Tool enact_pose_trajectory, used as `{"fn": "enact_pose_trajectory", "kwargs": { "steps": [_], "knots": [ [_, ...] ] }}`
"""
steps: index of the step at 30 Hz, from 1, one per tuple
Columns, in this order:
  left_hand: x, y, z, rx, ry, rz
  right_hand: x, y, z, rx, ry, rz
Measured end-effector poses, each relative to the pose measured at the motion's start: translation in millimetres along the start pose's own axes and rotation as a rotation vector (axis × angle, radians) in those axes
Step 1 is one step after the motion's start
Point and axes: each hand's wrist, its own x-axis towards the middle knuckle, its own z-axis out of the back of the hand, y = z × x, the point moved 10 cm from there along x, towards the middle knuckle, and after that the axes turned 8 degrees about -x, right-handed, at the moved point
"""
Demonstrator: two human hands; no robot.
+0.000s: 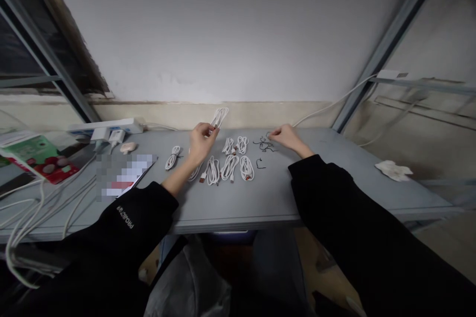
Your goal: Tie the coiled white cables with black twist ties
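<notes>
My left hand [202,142] pinches a coiled white cable [220,116] and holds it up near the wall. At the right of the cables, my right hand [285,137] has its fingers pressed together at the edge of a loose pile of black twist ties [265,144]; a thin dark piece shows at its fingertips. Several coiled white cables [229,167] lie on the table between and below my hands. One coil [172,157] with a black tie round it lies apart on the left. A single black tie [261,163] rests below the pile.
A power strip [130,125] with plugs stands at the back left, near a pink case [128,147]. A green and red box [44,158] and loose white cords lie farther left. Crumpled tissue [393,170] lies on the right. Metal posts flank the table [238,208].
</notes>
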Motion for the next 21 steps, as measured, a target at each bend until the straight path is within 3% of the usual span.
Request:
{"fn": "enact_pose_trajectory", "kwargs": {
  "steps": [3, 5, 8, 11, 15, 21],
  "knots": [
    [-9, -32, -7.7, -0.001, 0.043, -0.231, -11, 19, 33, 0.167, -0.351, 0.076],
    [-20, -55, -16.2, 0.001, 0.116, -0.406, -28, 37, 46, 0.339, -0.506, 0.183],
    [-43, -87, -31.7, 0.002, 0.271, -0.642, -54, 60, 48, 0.573, -0.565, 0.304],
    [-61, -105, -41.6, -0.005, 0.371, -0.762, -79, 86, 43, 0.638, -0.564, 0.447],
    [-68, -105, -51.0, -0.003, 0.444, -0.746, -87, 90, 31, 0.6, -0.6, 0.407],
    [-61, -83, -65.7, -0.055, 0.567, -0.463, -89, 88, 26, 0.547, -0.669, 0.411]
  ]
}}
